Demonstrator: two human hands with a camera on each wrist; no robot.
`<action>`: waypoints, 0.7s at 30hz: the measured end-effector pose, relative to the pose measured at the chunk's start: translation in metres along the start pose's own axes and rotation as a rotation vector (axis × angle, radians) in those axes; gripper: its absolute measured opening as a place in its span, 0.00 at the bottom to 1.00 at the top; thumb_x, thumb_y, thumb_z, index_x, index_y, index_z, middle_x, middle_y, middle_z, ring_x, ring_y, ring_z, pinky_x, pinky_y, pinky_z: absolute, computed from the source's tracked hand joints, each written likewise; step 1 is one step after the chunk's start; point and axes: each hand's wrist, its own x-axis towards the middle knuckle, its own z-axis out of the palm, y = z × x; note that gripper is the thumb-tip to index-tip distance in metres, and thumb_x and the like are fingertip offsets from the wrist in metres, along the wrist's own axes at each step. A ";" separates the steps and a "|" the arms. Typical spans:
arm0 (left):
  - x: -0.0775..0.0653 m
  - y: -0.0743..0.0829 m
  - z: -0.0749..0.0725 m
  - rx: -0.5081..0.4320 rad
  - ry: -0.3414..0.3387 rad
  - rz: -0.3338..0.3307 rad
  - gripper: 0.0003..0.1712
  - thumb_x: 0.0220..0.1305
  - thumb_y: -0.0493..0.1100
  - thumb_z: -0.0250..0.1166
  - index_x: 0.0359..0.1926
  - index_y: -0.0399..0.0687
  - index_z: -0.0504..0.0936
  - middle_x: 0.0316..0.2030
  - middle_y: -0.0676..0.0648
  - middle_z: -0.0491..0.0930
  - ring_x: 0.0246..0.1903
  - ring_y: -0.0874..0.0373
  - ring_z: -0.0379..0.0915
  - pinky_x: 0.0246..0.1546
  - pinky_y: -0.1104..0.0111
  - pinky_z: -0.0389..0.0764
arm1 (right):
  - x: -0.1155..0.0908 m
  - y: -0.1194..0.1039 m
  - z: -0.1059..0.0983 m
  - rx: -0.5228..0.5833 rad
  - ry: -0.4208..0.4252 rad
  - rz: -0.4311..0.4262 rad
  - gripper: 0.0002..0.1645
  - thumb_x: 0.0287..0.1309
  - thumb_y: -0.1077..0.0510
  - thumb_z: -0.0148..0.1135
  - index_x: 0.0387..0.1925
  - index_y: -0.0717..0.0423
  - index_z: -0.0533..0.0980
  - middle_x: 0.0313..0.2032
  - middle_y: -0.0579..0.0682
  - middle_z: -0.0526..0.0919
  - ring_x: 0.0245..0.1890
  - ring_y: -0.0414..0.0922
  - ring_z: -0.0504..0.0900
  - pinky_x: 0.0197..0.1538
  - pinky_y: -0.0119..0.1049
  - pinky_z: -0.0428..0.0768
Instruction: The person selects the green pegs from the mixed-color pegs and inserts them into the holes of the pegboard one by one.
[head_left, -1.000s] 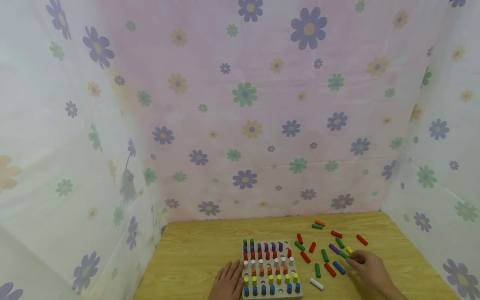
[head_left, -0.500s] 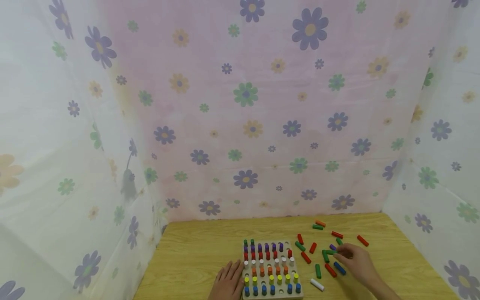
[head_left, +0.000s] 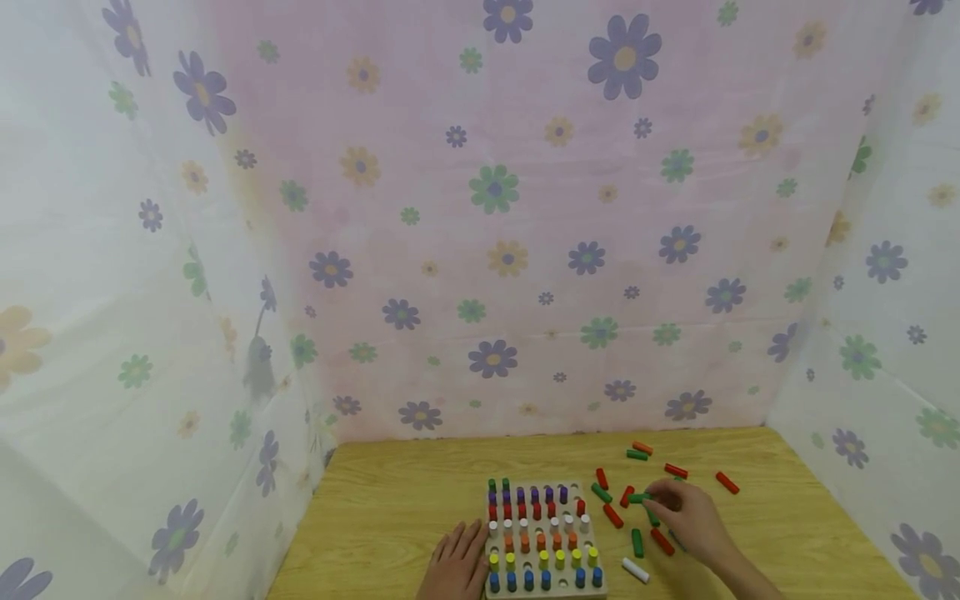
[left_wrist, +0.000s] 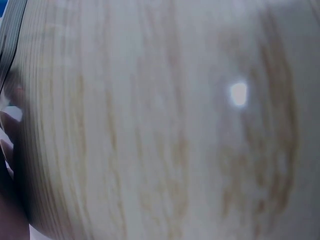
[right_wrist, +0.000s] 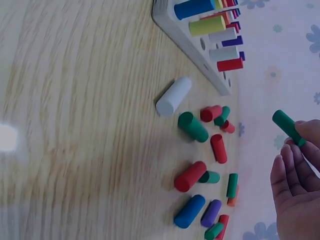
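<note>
While flowered sheeting (head_left: 420,333) backs the wood-grained table (head_left: 405,492), pegs (head_left: 612,517) litter it.

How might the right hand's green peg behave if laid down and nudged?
The green peg would probably roll, since its sides look round. It seems stiff: it juts straight out though the right hand pinches only one end.

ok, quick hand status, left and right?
Left hand: open, fingers extended, lying beside the pegboard.
Right hand: closed, holding a green peg between thumb and fingers.
</note>
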 end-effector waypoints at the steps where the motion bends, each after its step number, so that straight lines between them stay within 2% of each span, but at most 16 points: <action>1: 0.000 0.000 0.000 -0.002 0.000 -0.001 0.38 0.80 0.68 0.35 0.76 0.54 0.69 0.73 0.48 0.68 0.74 0.42 0.60 0.73 0.41 0.63 | 0.001 -0.002 0.001 0.005 0.000 0.001 0.07 0.63 0.61 0.71 0.41 0.59 0.84 0.33 0.48 0.84 0.31 0.41 0.81 0.32 0.29 0.82; 10: 0.002 0.003 -0.001 0.009 -0.027 -0.020 0.39 0.80 0.68 0.36 0.76 0.53 0.69 0.73 0.48 0.69 0.73 0.41 0.60 0.73 0.41 0.63 | 0.007 -0.018 0.016 0.041 -0.010 0.027 0.09 0.62 0.62 0.71 0.44 0.61 0.83 0.34 0.48 0.84 0.33 0.39 0.81 0.35 0.29 0.84; 21: 0.001 0.004 -0.001 0.004 -0.006 -0.018 0.39 0.80 0.68 0.35 0.75 0.53 0.70 0.72 0.48 0.70 0.73 0.41 0.61 0.72 0.41 0.63 | 0.017 -0.030 0.038 0.119 -0.055 -0.020 0.11 0.61 0.60 0.72 0.43 0.62 0.83 0.32 0.49 0.82 0.32 0.41 0.80 0.33 0.30 0.84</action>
